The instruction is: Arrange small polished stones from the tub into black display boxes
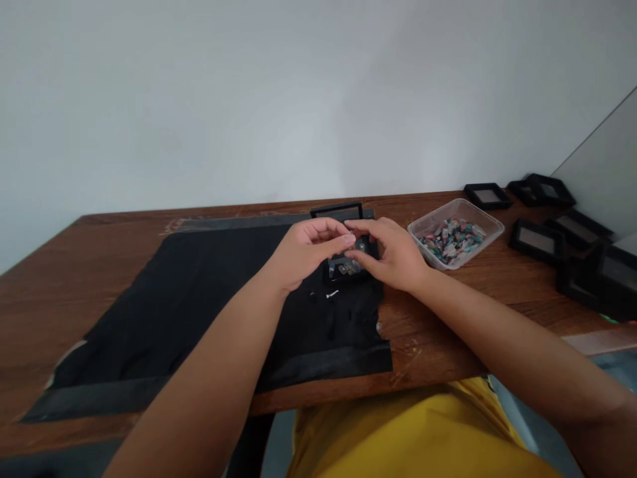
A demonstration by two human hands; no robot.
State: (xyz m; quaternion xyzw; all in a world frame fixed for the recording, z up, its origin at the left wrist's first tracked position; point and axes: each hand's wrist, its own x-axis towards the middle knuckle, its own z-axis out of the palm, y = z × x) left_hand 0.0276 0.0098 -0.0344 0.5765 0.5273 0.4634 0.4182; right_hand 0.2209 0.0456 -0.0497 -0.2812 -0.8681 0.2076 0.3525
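Observation:
My left hand and my right hand meet over a small black box with its lid raised at the back. Both hands are closed, thumbs and fingertips pinched close together. Whatever they grip between them is too small to name. Inside the box lie several small, shiny, clear or pale pieces, partly hidden by my right hand. A small white scrap lies on the black mat just in front of the box.
On the right stands a clear plastic tub of small colourful wrapped pieces. Beyond it, black frame-like boxes lie along the wall, and more black boxes are piled at the table's right side. The wooden table ends close to my lap.

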